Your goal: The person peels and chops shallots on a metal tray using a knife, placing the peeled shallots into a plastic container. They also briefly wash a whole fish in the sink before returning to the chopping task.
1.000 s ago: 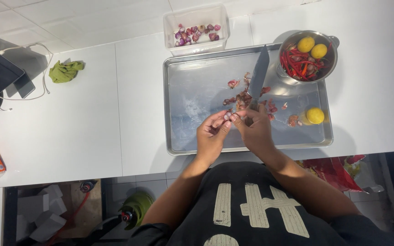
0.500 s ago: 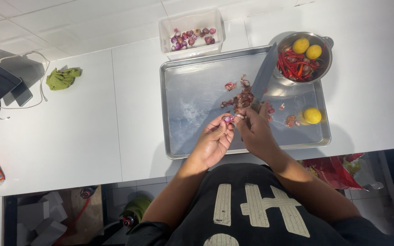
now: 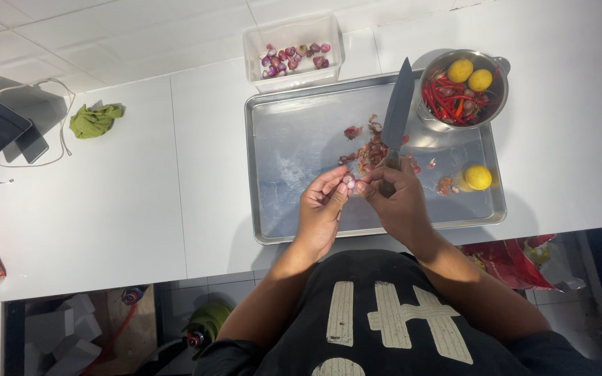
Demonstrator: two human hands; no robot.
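Since a second ago the knife (image 3: 396,104) has swung up: its blade now points away from the person, over the far half of the tray (image 3: 301,209), where before it lay lower among the peelings. The right hand (image 3: 397,202) has its fingers curled tight round the knife handle, thumb and forefinger pinching toward the shallot (image 3: 348,181). The left hand (image 3: 320,205) holds that small shallot at its fingertips, fingers half closed, above the near middle of the tray. Both hands have drawn slightly nearer the body; it reads as peeling in progress, skin coming off by fingers rather than blade.

Around the tray:
- Shallot skins (image 3: 369,150) scattered on the tray's centre, just beyond the hands.
- Lemon (image 3: 478,177) on the tray's right end.
- Metal pot (image 3: 465,87) with red chillies and two lemons, on the tray's far right corner.
- Clear tub (image 3: 292,43) of unpeeled shallots, just beyond the tray's far edge.
- Green cloth (image 3: 92,120) well left of the tray.

Nothing blocks the hands; the raised blade is the one hazard.
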